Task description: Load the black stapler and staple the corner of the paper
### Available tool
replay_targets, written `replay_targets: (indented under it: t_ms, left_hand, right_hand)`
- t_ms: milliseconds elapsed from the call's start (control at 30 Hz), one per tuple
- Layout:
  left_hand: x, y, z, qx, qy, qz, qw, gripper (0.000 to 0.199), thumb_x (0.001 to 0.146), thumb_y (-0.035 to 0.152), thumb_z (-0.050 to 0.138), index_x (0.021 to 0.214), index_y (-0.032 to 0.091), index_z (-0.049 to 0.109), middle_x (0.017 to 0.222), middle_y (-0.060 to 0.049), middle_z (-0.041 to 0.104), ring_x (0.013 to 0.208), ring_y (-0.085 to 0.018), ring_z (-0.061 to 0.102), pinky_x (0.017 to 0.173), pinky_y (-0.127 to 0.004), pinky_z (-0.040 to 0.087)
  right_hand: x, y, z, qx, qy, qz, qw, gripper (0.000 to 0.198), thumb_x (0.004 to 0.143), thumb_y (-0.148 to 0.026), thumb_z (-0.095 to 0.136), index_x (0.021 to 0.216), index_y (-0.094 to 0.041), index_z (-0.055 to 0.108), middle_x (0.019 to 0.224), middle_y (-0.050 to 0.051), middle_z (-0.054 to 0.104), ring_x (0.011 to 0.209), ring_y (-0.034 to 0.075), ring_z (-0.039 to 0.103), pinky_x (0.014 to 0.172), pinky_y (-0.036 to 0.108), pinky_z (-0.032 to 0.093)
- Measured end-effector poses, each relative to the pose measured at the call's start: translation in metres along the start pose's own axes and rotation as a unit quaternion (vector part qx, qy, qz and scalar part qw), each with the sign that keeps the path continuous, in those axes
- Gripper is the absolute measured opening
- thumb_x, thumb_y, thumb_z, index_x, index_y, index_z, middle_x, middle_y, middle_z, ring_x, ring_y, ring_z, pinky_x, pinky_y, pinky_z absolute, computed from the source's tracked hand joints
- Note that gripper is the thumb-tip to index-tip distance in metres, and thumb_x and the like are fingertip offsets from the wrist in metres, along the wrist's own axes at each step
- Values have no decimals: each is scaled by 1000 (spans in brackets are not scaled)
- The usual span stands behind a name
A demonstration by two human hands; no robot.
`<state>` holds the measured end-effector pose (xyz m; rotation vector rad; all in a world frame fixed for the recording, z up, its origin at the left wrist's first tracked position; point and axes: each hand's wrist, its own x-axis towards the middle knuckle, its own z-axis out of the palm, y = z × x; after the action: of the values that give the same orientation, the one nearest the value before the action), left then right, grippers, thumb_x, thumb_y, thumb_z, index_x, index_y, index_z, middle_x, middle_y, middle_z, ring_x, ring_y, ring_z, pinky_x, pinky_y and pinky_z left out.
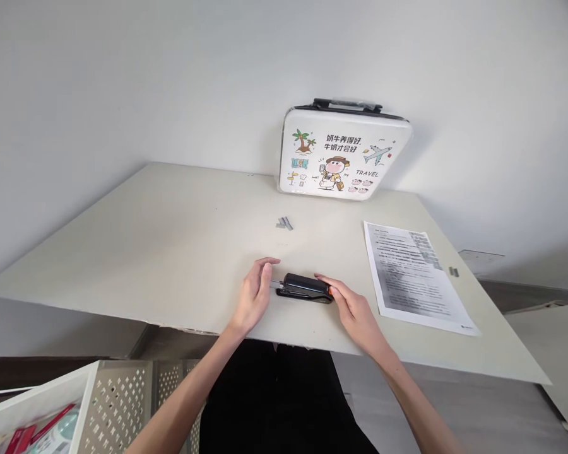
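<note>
A black stapler [307, 287] lies on the table near its front edge, with its metal staple tray sticking out at the left end. My right hand [353, 306] grips the right end of the stapler, where a bit of orange shows by the fingertips. At the protruding tray, my left hand [254, 295] stands on its edge, fingers stretched forward and thumb raised. The tray's tip reaches the left palm; whether they press together I cannot tell. Behind the stapler, several grey strips of staples [284, 223] lie in a small heap.
A white case [345, 151] with cartoon prints leans against the wall at the back of the table [137, 252]. A printed sheet [414, 280] lies on the right, with a small grey staple strip [454, 272] beside it. Below left stands a perforated white basket [118, 403].
</note>
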<state>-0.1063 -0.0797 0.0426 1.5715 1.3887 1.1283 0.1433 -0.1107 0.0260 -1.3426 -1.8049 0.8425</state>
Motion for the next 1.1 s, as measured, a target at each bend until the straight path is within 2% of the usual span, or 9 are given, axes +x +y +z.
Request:
replay_targets:
  t_ms: [133,233,367,433,500,633,733,900,1100]
  left_hand:
    - [0,-5,3,-6,-6,10,1000,49,112,56,30,124,25,67,135,-6,70,132,-25,61,118,-44,44]
    - [0,-9,4,-32,-6,7,999,49,112,56,30,125,25,66,136,-7,71,133,-25,62,119,-45,44]
    - [1,-11,3,-65,-10,-5,998,49,111,58,33,124,24,67,137,-8,71,133,-26,63,119,-46,45]
    - [0,-11,3,-109,-3,-28,994,51,111,60,34,123,23,67,136,-9,72,133,-27,63,120,-48,44]
    - [-1,-10,4,-174,9,-55,983,52,110,61,34,122,22,67,136,-10,72,134,-28,63,120,-51,44]
    - [-6,-6,8,-302,-57,-123,944,55,109,62,31,128,21,62,141,-14,69,136,-33,62,117,-56,48]
    - [-9,0,9,-373,-95,-190,903,52,109,57,29,127,21,62,145,-12,67,139,-33,59,116,-56,49]
    - [-9,10,7,-473,-46,-263,840,38,111,40,35,113,18,67,142,-13,68,139,-30,60,117,-49,47]
    - [-9,12,4,-563,12,-305,768,37,111,26,39,102,10,72,124,-18,75,118,-26,70,111,-38,49]
  right_hand:
    - [0,-1,2,-21,-6,12,1000,43,109,-49,43,141,-27,61,139,9,70,126,27,68,103,43,57]
    - [2,-1,3,-21,-3,21,1000,42,99,-53,62,132,-27,66,130,8,74,115,28,71,97,41,59]
    - [-2,-1,1,-7,17,35,999,35,96,-50,68,121,-25,71,115,7,79,104,27,75,85,36,62]
    - [-8,-2,0,-13,41,20,999,33,96,-48,69,121,-26,72,118,7,79,106,28,76,84,36,63]
    - [-14,-5,0,-31,83,-33,996,29,99,-41,68,124,-28,71,125,7,78,114,29,75,91,40,64]
    - [-20,-13,4,-91,158,-243,953,33,103,-14,57,128,-31,69,130,4,76,124,26,72,111,54,56]
    - [-17,-18,7,-153,170,-348,909,45,99,-2,59,130,-33,68,125,2,79,120,25,74,112,56,55]
    - [-15,-20,10,-202,167,-394,881,47,97,3,62,129,-30,69,125,3,79,117,24,76,103,50,58]
    - [-14,-23,8,-190,207,-409,868,46,91,9,69,124,-23,72,119,6,81,114,24,77,99,46,56]
